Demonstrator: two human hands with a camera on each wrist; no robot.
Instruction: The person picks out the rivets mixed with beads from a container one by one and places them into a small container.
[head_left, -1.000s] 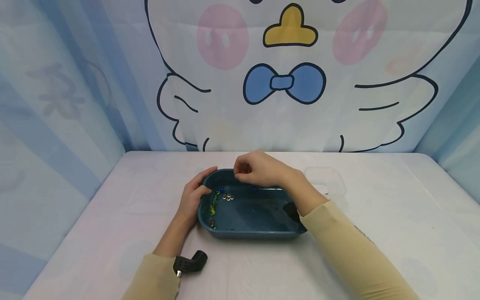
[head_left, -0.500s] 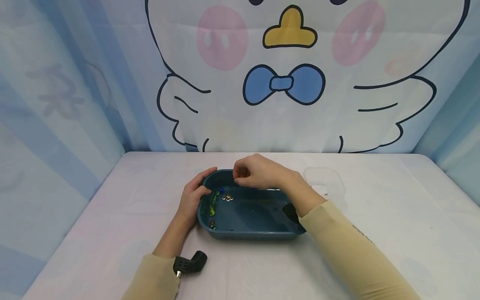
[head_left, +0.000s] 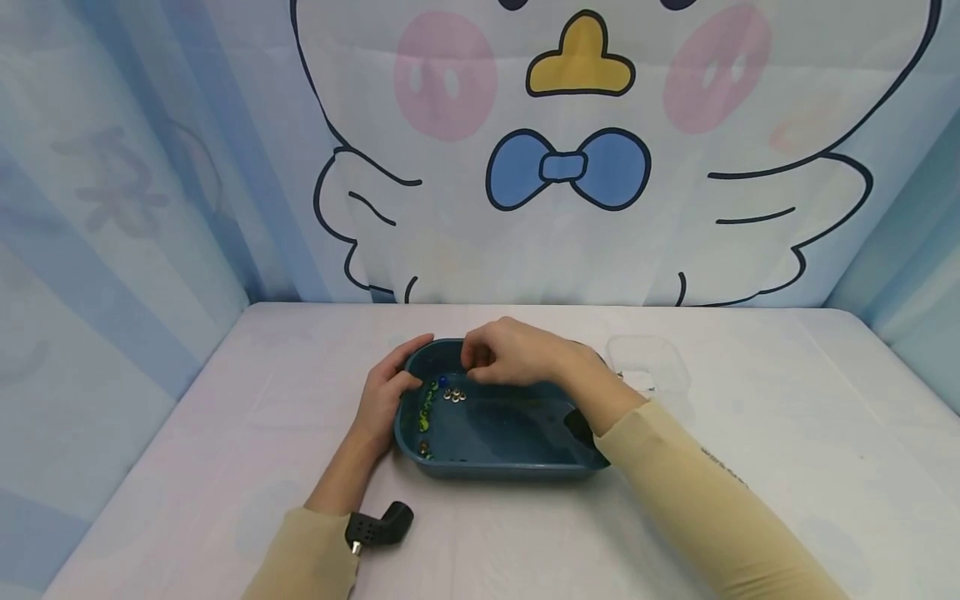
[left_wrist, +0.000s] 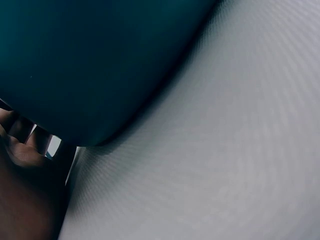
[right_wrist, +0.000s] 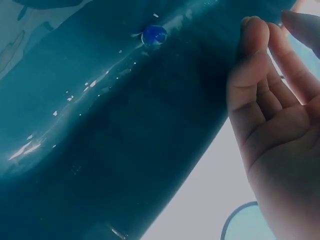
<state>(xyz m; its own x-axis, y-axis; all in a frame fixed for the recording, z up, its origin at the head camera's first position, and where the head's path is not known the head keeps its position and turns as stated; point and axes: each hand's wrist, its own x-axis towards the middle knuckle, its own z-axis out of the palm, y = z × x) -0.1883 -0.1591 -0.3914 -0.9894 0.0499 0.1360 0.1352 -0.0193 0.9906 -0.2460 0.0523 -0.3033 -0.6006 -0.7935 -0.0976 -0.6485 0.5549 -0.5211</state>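
Note:
A dark teal basin (head_left: 510, 442) sits on the table, holding what looks like water. My left hand (head_left: 382, 392) grips its left rim, thumb over the edge and fingers outside. Along the inner left side lie green beads (head_left: 426, 408), with a brown bead (head_left: 425, 447) nearer me. A blue bead (head_left: 443, 382) and several gold-coloured beads (head_left: 454, 395) are close by. Over the basin's far side hovers my right hand (head_left: 517, 354), fingers loosely bent. Nothing shows between its fingers and thumb. The right wrist view has a blue bead (right_wrist: 154, 35) in the basin, apart from the fingers.
A clear plastic container (head_left: 652, 358) lies behind the basin to the right, with something white in it. The black wrist camera (head_left: 382, 523) sticks out from my left sleeve. A printed curtain (head_left: 570, 250) hangs at the table's back edge.
My right hand has come down lower over the basin and slightly toward me, covering the second blue bead seen earlier. The left hand keeps its grip on the rim.

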